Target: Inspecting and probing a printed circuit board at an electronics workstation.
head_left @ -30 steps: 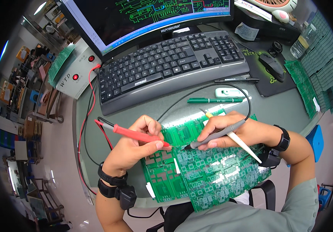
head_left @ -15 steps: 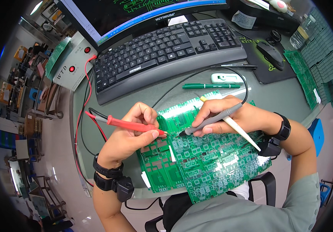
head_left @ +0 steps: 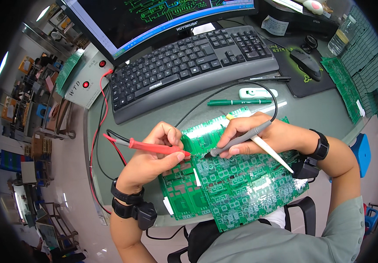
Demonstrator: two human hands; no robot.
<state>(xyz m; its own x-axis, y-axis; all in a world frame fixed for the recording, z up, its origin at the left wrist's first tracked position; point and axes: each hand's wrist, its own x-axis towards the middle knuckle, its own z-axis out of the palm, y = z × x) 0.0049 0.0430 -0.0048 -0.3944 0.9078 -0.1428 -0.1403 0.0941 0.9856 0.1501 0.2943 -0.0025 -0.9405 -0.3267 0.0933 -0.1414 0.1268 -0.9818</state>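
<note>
Red probe (head_left: 154, 147): pinched in left hand (head_left: 149, 160) fingers, tip on green circuit board (head_left: 237, 188)
Grey probe (head_left: 237, 140): pinched in right hand (head_left: 259, 133) fingers with white stick (head_left: 268, 149), tip on board
Board: flat on worktop (head_left: 189, 111) edge, near keyboard (head_left: 189, 65)

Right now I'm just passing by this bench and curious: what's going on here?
A person seated at a desk is probing a green circuit board with two test probes. The left hand holds a red probe and the right hand holds a grey probe together with a thin white stick. Both probe tips meet the board close together near its upper left part. The board lies at the desk's near edge, in front of a keyboard and a monitor.
</note>
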